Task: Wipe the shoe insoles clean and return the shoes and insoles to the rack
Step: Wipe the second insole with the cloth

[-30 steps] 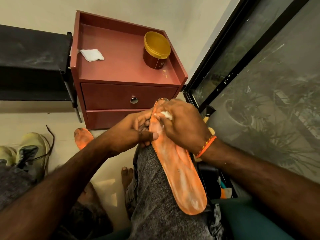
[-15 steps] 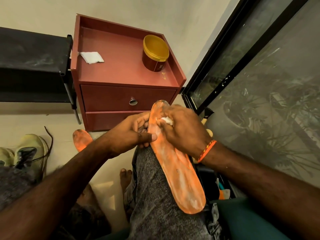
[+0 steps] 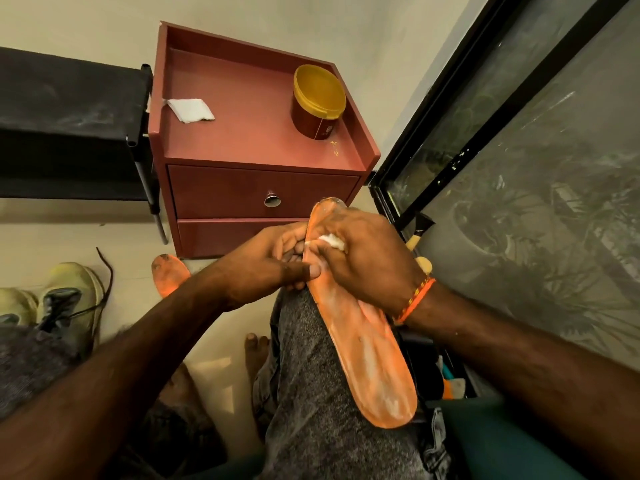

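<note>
Long orange foam insole point(image 3: 360, 344) lying along grey-trousered thigh point(image 3: 311, 393), smeared white, gripped at its left edge by left hand point(image 3: 266, 268), thumb on top and fingers curled beneath. Right hand point(image 3: 367, 258) pinching small white wad of tissue point(image 3: 330, 241) against the toe end. Second orange insole point(image 3: 169, 277) on floor beside pale yellow-green shoes point(image 3: 65, 299); black rack point(image 3: 69, 126) just beside red wooden drawer cabinet point(image 3: 249, 188).

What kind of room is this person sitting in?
Probably a home entryway or a bedroom corner by a window. A small red bedside cabinet stands against the wall, a dark shoe rack sits beside it, and pale shoes lie on the floor next to a large glass pane.
</note>
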